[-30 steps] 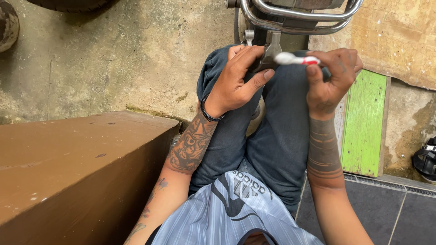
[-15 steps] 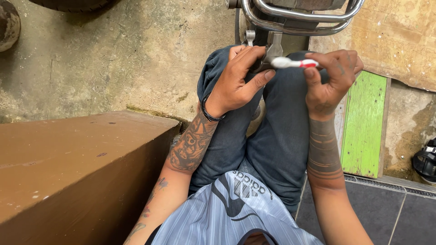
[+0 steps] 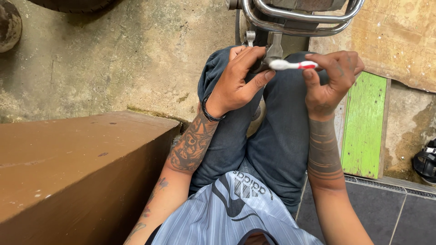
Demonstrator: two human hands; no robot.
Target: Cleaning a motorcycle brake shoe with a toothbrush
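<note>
Shirt (image 3: pixel 236 208), grey-blue and striped, lay nearest you, and beyond it your knees in dark jeans (image 3: pixel 277 136) were drawn up together. To your left stood a brown block (image 3: pixel 68 168), its corner just beside your left forearm. Your left hand (image 3: pixel 236 81), with a dark band at the wrist, rested on the left knee; its fingers were curled about a small metal part (image 3: pixel 272 52) at the knee tops, so that grip was closed on the part. Your right hand (image 3: pixel 329 79) was raised over the right knee, thumb and fingers pinched on the red end of a toothbrush (image 3: pixel 290 65). The brush lay roughly level, its white head pointing left and touching the metal part just beside your left fingertips. A green plank (image 3: pixel 363 122) lay on the floor to the right of your right forearm. Farthest off, chrome tubes (image 3: pixel 295 18) crossed the top edge above both hands, over the rough concrete floor (image 3: pixel 136 59).
</note>
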